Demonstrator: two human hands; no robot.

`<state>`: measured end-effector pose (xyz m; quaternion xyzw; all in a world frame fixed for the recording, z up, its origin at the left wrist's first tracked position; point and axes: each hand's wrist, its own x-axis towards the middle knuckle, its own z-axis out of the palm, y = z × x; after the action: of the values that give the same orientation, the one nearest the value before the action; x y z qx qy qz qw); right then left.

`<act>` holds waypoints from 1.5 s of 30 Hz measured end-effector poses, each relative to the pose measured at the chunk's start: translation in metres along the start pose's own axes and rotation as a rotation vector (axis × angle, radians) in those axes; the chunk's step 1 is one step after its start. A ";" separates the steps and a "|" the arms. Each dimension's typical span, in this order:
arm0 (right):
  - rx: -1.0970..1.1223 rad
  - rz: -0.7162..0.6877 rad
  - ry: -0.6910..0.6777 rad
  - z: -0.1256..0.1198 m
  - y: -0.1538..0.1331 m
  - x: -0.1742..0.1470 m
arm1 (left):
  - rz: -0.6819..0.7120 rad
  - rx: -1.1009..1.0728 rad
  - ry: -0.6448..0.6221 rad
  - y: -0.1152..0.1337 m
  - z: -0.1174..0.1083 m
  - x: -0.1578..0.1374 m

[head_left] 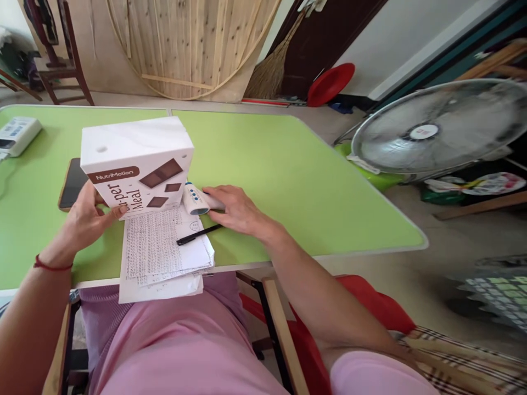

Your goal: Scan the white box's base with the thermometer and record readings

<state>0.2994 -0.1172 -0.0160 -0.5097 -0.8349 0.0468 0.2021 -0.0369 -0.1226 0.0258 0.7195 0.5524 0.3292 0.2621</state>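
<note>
A white NutriMotion box [138,164] with brown pictures stands on the green table, over the far end of some handwritten papers [152,247]. My left hand [88,216] grips its lower left corner, thumb on the printed front and fingers round the side. Right of the box lies a white handheld device [194,198] with blue dots; its kind is unclear. My right hand [234,208] is closed around its handle end, with the palm side hidden. A black pen [198,234] rests across the papers, just below the device.
Behind my left hand a dark-screened phone [74,184] lies flat, partly covered by the box. A white power strip or adapter [20,135] with a cable is at the table's [255,159] far left. Beyond the right edge stands a large fan [432,131].
</note>
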 end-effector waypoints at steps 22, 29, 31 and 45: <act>0.757 0.200 0.482 -0.017 -0.058 -0.036 | 0.515 0.568 -0.115 0.055 0.094 -0.076; 0.858 0.323 0.236 0.015 -0.072 -0.015 | 0.529 0.616 -0.131 0.052 0.098 -0.077; 0.767 0.326 0.292 0.021 -0.074 -0.013 | 0.533 0.608 -0.129 0.052 0.098 -0.077; 0.629 0.247 0.293 0.028 -0.076 -0.017 | 0.531 0.591 -0.113 0.052 0.099 -0.076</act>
<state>0.2324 -0.1649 -0.0248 -0.5209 -0.6741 0.2515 0.4594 0.0581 -0.2105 -0.0138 0.8987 0.4028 0.1721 -0.0203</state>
